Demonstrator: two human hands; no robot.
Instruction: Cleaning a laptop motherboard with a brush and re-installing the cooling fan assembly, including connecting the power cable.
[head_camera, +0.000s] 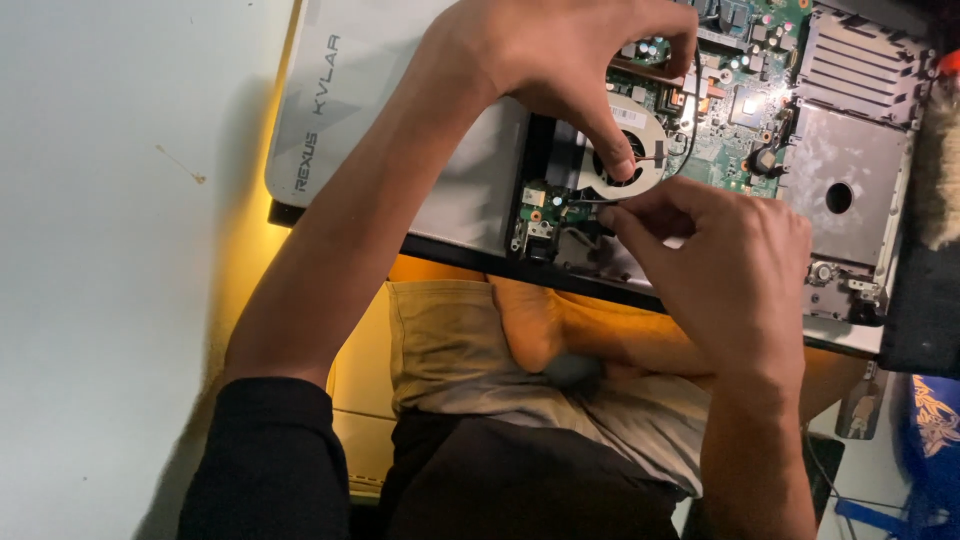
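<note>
On the opened laptop (850, 190) across our lap, we had the bottom cover off and the green circuit board (740, 90) bare. Our left hand (560, 60) pressed 1 fingertip onto the round cooling fan (640, 165), fingers curled together. Our right hand (740, 270) pinched a thin dark tool (585, 201) just beside the fan. We judged the fan not yet lifted out; its seat looked occupied.

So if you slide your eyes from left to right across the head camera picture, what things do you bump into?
White wall → grey box → small green corner board → round cooling fan with the left hand on it → big green circuit board → silver metal plate.
</note>
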